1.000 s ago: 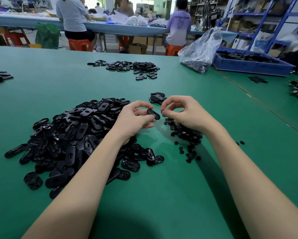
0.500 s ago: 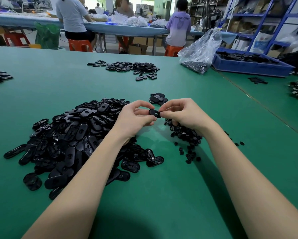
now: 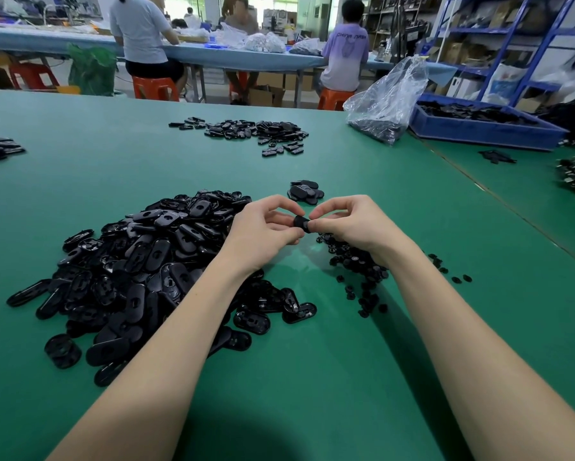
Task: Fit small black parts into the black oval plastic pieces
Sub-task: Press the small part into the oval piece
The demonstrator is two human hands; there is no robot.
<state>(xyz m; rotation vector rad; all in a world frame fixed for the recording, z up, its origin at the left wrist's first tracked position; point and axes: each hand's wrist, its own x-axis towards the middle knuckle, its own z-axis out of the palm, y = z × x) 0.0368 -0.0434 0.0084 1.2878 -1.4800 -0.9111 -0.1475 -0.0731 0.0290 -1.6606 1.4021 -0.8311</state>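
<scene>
Head view: two bare forearms reach forward over the green worktop (image 3: 312, 377). The left hand (image 3: 262, 229) and the right hand (image 3: 349, 222) meet above it, fingers curled, both pinching one black oval piece (image 3: 302, 223) between fingertips and thumbs. The piece is held clear of the worktop; only a short dark stretch of it shows between the two hands, and its long axis seems to run roughly left to right, from one hand to the other. Whether a small part sits in it cannot be told.

Under the left forearm lies the big heap of oval pieces (image 3: 139, 261), jumbled and pointing every way. Under the right wrist lies the scatter of small black parts (image 3: 359, 271), with a few strays to its right. Just beyond the hands sits a small cluster of ovals (image 3: 304, 191). Farther off is another spread of black pieces (image 3: 256, 131), then a clear plastic bag (image 3: 385, 98) beside a blue tray (image 3: 478, 131). At the back, people sit at a long table.
</scene>
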